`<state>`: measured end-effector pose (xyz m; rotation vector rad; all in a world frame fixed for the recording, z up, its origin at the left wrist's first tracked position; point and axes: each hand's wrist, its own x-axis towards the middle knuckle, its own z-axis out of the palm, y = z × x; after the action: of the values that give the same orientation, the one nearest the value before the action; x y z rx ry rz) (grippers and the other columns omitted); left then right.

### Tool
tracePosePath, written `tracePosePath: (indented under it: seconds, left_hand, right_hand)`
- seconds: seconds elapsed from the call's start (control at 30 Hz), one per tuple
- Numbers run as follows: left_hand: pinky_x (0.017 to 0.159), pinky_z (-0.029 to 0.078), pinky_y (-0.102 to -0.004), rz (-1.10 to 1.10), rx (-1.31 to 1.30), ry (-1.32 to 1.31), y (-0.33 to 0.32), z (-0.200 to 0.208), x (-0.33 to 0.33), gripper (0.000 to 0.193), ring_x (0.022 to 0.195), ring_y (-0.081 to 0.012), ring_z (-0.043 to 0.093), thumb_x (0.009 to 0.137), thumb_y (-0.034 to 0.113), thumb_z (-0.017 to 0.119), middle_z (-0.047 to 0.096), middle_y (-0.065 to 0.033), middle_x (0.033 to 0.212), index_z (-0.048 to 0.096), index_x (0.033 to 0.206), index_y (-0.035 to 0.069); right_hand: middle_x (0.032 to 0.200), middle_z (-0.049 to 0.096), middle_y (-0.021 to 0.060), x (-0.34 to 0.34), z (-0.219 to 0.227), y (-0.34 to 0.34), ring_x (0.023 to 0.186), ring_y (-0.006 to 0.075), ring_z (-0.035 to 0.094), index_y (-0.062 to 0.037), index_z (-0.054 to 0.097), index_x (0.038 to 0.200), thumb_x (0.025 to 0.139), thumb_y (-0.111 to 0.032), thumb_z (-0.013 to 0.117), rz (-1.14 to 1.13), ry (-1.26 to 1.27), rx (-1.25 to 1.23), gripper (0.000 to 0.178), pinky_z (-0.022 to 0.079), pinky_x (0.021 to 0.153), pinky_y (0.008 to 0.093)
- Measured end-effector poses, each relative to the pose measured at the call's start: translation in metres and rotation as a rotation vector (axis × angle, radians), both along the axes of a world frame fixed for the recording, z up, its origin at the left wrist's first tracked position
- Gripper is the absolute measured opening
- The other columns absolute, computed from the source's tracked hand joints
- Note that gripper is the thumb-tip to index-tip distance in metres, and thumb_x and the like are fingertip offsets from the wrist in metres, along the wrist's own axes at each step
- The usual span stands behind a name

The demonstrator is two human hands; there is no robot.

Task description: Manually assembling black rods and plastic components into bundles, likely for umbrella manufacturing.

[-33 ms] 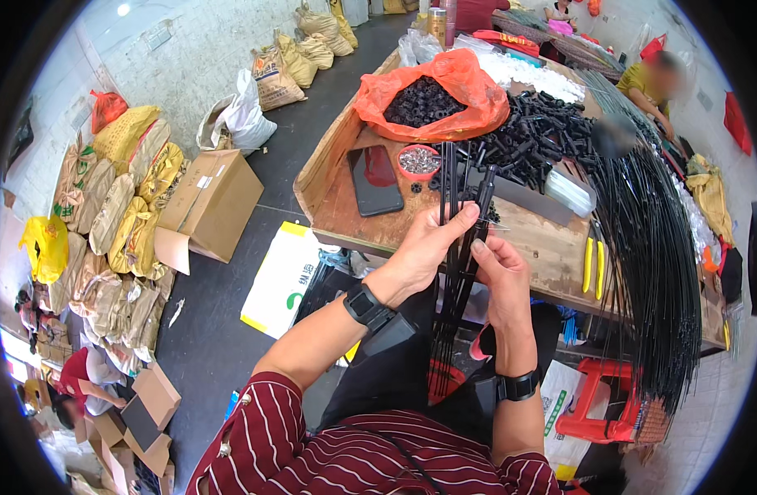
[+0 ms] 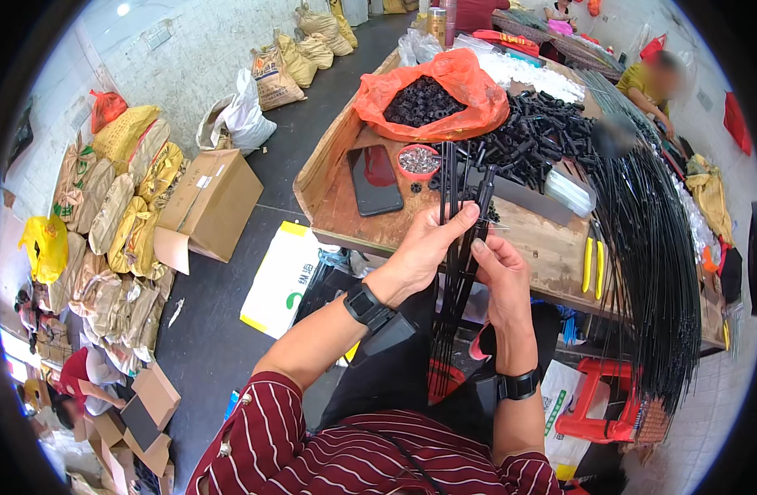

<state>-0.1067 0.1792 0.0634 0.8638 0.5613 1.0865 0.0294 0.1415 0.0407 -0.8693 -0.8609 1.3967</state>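
Observation:
A bundle of thin black rods (image 2: pixel 446 318) stands nearly upright over my lap, just off the table's front edge. My left hand (image 2: pixel 424 252) is wrapped around the bundle, its thumb across the front. One rod with a thicker black sleeve (image 2: pixel 485 194) at its top leans beside the others. My right hand (image 2: pixel 504 268) is closed at the bundle's right side, thumb against its fingers; what the fingertips pinch is too small to make out. Beyond my hands, a red bowl (image 2: pixel 419 162) holds small metal pieces, and small black parts (image 2: pixel 492 213) lie on the wooden table (image 2: pixel 523 247).
A dark phone (image 2: pixel 375 181) lies left of the bowl. Behind are an orange bag (image 2: pixel 477 115) of black parts and a heap of black tubes (image 2: pixel 531 136). Yellow-handled pliers (image 2: pixel 593 264) and long black rods (image 2: pixel 655 289) sit right. A red stool (image 2: pixel 597 412) stands below; a co-worker (image 2: pixel 651 82) sits far right.

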Motion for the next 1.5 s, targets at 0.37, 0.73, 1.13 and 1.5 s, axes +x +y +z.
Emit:
tracePosePath:
  seconds: [0.37, 0.73, 1.13, 1.5]
  left_hand:
    - [0.065, 0.044, -0.0203, 0.181, 0.175, 0.189, -0.003, -0.008, 0.008, 0.011, 0.076, -0.0034, 0.053, 0.09, 0.013, 0.059, 0.06, 0.0028, 0.084, 0.061, 0.095, 0.003]
    - [0.074, 0.045, -0.0212, 0.098, 0.182, 0.183, -0.007, 0.015, 0.011, 0.021, 0.086, -0.0044, 0.054, 0.087, 0.016, 0.065, 0.061, 0.0006, 0.093, 0.061, 0.102, 0.002]
    - [0.063, 0.042, -0.0166, 0.099, 0.157, 0.085, -0.008, 0.001, 0.014, 0.016, 0.077, -0.0005, 0.051, 0.088, 0.012, 0.063, 0.058, 0.0048, 0.085, 0.06, 0.101, 0.002]
    - [0.07, 0.043, -0.0197, 0.145, 0.248, 0.218, -0.011, 0.004, 0.017, 0.016, 0.081, -0.0026, 0.053, 0.088, 0.012, 0.063, 0.06, 0.0031, 0.09, 0.062, 0.1, 0.002]
  right_hand:
    - [0.082, 0.061, -0.0032, -0.009, -0.009, 0.0, 0.072, 0.0034, 0.052, -0.0021, 0.062, 0.092, 0.086, -0.007, 0.064, -0.108, -0.101, 0.015, 0.008, 0.042, 0.066, 0.0188]
    - [0.08, 0.059, -0.0051, 0.003, 0.006, -0.009, 0.071, 0.0019, 0.049, -0.0015, 0.063, 0.092, 0.087, -0.01, 0.063, -0.15, -0.146, 0.056, 0.01, 0.038, 0.063, 0.0167]
    - [0.081, 0.059, -0.0038, 0.005, 0.0, -0.009, 0.072, 0.0028, 0.05, -0.002, 0.06, 0.092, 0.088, -0.008, 0.062, -0.13, -0.113, 0.035, 0.008, 0.039, 0.065, 0.0177]
    - [0.088, 0.058, -0.0021, 0.005, 0.003, -0.012, 0.08, 0.0039, 0.052, -0.004, 0.056, 0.091, 0.088, -0.007, 0.062, -0.128, -0.136, 0.018, 0.008, 0.041, 0.071, 0.0185]
